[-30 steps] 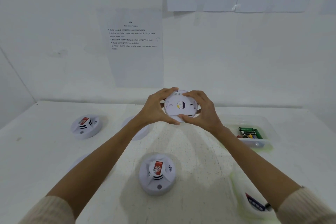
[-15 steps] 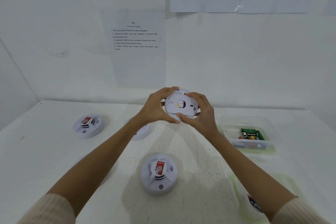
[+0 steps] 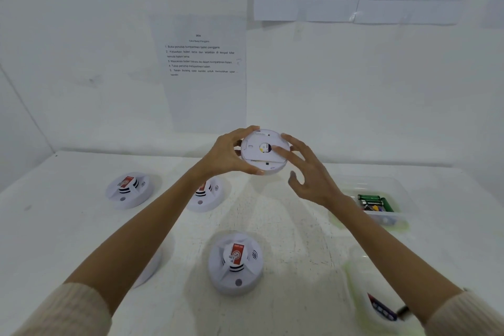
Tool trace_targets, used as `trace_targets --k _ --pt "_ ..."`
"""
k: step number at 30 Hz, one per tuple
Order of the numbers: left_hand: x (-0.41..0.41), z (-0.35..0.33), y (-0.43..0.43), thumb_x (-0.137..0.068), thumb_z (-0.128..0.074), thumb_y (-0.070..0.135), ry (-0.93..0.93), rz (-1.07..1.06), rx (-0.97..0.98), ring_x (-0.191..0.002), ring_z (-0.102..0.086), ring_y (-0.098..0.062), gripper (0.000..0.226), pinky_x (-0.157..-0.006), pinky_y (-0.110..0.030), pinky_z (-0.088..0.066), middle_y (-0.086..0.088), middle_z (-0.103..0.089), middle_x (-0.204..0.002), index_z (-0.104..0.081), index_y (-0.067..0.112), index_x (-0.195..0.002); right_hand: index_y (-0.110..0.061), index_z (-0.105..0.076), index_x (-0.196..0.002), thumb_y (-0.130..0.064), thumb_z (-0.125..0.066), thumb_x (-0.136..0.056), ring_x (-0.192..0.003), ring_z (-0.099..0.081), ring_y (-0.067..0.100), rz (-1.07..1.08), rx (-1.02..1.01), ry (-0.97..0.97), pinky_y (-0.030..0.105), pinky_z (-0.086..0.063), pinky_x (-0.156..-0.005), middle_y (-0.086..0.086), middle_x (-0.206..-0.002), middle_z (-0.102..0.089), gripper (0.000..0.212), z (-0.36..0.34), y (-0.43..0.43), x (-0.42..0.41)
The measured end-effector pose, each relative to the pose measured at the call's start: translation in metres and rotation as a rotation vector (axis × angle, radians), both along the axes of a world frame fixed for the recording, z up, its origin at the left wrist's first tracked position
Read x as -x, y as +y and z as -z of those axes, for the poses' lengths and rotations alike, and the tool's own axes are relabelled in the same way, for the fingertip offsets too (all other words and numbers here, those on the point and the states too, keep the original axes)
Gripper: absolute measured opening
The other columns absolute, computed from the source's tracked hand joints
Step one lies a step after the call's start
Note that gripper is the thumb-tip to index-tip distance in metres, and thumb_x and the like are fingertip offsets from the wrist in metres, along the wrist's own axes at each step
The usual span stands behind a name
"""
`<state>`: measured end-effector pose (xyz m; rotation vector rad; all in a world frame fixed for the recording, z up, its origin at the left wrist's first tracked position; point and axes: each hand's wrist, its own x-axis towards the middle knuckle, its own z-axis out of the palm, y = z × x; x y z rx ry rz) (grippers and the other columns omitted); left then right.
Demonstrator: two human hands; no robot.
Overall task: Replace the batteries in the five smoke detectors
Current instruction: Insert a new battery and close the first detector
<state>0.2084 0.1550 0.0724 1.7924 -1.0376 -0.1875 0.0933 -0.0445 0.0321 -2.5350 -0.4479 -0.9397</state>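
Presently: one smoke detector (image 3: pixel 256 155) is up in the air above the white desk (image 3: pixel 286 226), its flat back face turned toward the camera. The left hand (image 3: pixel 231 154) grips it by the rim, fingers (image 3: pixel 244 131) curled over the top edge and thumb under the bottom edge. The right hand (image 3: pixel 311 174) is on the other side of the detector, fingers spread apart and nearly straight, clamped on nothing. Its index fingertip (image 3: pixel 276 148) lies on the back face just beside the round centre mark. Its thumb hangs free below the detector, not touching.

All else is placed from the held smoke detector.
- Straight below, nearer the camera: second detector (image 3: pixel 236 262) sits dome-up on the desk, red label on top.
- Below and just left: third detector (image 3: pixel 207 195), partly hidden by the left forearm.
- Farther left: fourth detector (image 3: pixel 128 189), dome-up, red label.
- Lower left: white round shape (image 3: pixel 151 267), only an edge showing under the left forearm; cannot tell its facing.
- Lower right, behind the right forearm: clear plastic tub (image 3: pixel 398 188) with green batteries (image 3: pixel 372 199) and a few others lying in it.
- Far lower right, by the right sleeve: pale container (image 3: pixel 357 289) holding something red and dark blue, too blurred to name.
- Above: printed sheets (image 3: pixel 201 62) on the white wall.
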Motion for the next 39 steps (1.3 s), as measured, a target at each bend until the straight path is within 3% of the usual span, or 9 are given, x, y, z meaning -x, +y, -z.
trace_targets --k 5,7,10,15,18,22,30,35,39 --pt "-0.003 -0.002 0.0 -0.07 -0.078 0.036 0.216 0.051 -0.106 -0.108 -0.057 -0.01 0.066 -0.086 -0.019 -0.05 0.004 -0.058 -0.121 -0.052 0.023 -0.129 -0.015 -0.057 -0.12 -0.034 -0.064 -0.08 -0.112 -0.048 0.009 0.007 -0.17 0.034 0.028 -0.045 -0.092 -0.006 -0.123 -0.056 0.045 -0.009 0.01 -0.006" --pt "-0.001 -0.004 0.0 -0.089 -0.058 0.037 0.287 0.026 -0.106 -0.109 -0.057 -0.015 0.04 -0.087 -0.022 -0.051 -0.001 -0.058 -0.119 -0.055 0.019 -0.125 -0.011 -0.058 -0.116 -0.032 -0.063 -0.082 -0.105 -0.053 0.012 0.017 -0.294 0.101 0.023 -0.045 -0.088 -0.008 -0.112 -0.058 0.041 -0.014 0.017 -0.006" --pt "0.004 -0.01 -0.005 -0.094 -0.038 0.048 0.386 -0.02 -0.071 -0.097 -0.065 -0.011 0.037 -0.081 -0.025 -0.054 0.004 -0.07 -0.099 -0.065 0.024 -0.103 -0.009 -0.059 -0.111 -0.025 -0.061 -0.088 -0.09 -0.059 0.017 0.041 -0.571 0.259 0.015 -0.048 -0.077 -0.002 -0.098 -0.062 0.028 -0.022 0.026 -0.01" --pt "0.005 -0.01 -0.003 -0.094 -0.048 0.041 0.413 -0.008 -0.1 -0.093 -0.068 -0.02 0.036 -0.069 -0.032 -0.057 -0.004 -0.068 -0.106 -0.059 0.016 -0.118 -0.005 -0.062 -0.104 -0.025 -0.057 -0.09 -0.086 -0.065 0.021 -0.024 -1.051 0.568 0.029 -0.058 -0.063 0.012 -0.1 -0.066 0.025 -0.029 0.025 -0.012" --pt "0.005 -0.003 -0.002 -0.092 -0.055 0.031 0.563 0.015 -0.064 -0.092 -0.067 -0.02 0.039 -0.067 -0.031 -0.056 -0.002 -0.064 -0.111 -0.046 0.028 -0.13 -0.011 -0.057 -0.115 -0.029 -0.061 -0.088 -0.079 -0.066 0.024 0.068 -1.189 0.568 0.03 -0.058 -0.057 0.012 -0.102 -0.065 0.033 -0.027 0.024 -0.011" --pt "0.003 0.007 -0.001 -0.087 -0.063 0.016 0.593 0.084 -0.038 -0.098 -0.065 -0.018 0.051 -0.072 -0.028 -0.056 -0.001 -0.062 -0.117 -0.044 0.033 -0.131 -0.024 -0.052 -0.123 -0.023 -0.057 -0.091 -0.079 -0.064 0.025 0.081 -1.21 0.568 0.029 -0.057 -0.056 0.011 -0.106 -0.063 0.033 -0.021 0.02 -0.006" --pt "0.002 0.012 -0.001 -0.074 -0.074 0.002 0.365 0.109 -0.155 -0.102 -0.064 -0.019 0.081 -0.079 -0.025 -0.055 -0.005 -0.058 -0.126 -0.036 0.026 -0.142 -0.017 -0.046 -0.115 -0.002 -0.058 -0.085 -0.082 -0.06 0.023 0.05 -1.026 0.778 0.036 -0.054 -0.077 0.014 -0.102 -0.061 0.035 -0.024 0.011 0.001" --pt "-0.006 -0.002 -0.003 -0.076 -0.072 0.003 0.37 0.073 -0.092 -0.094 -0.068 -0.017 0.087 -0.079 -0.027 -0.055 -0.004 -0.058 -0.126 -0.025 0.028 -0.145 -0.027 -0.044 -0.126 -0.024 -0.052 -0.093 -0.086 -0.064 0.024 -0.034 -0.95 0.875 0.036 -0.055 -0.081 0.009 -0.103 -0.062 0.034 -0.026 0.006 0.008" --pt "-0.005 -0.009 -0.011 -0.079 -0.069 0.005 0.274 0.033 -0.03 -0.084 -0.067 -0.016 0.081 -0.086 -0.034 -0.053 -0.004 -0.055 -0.13 -0.026 0.024 -0.145 -0.012 -0.054 -0.12 -0.033 -0.054 -0.091 -0.087 -0.067 0.025 -0.031 -0.906 0.84 0.031 -0.057 -0.077 0.011 -0.107 -0.066 0.036 -0.029 0.011 0.007"
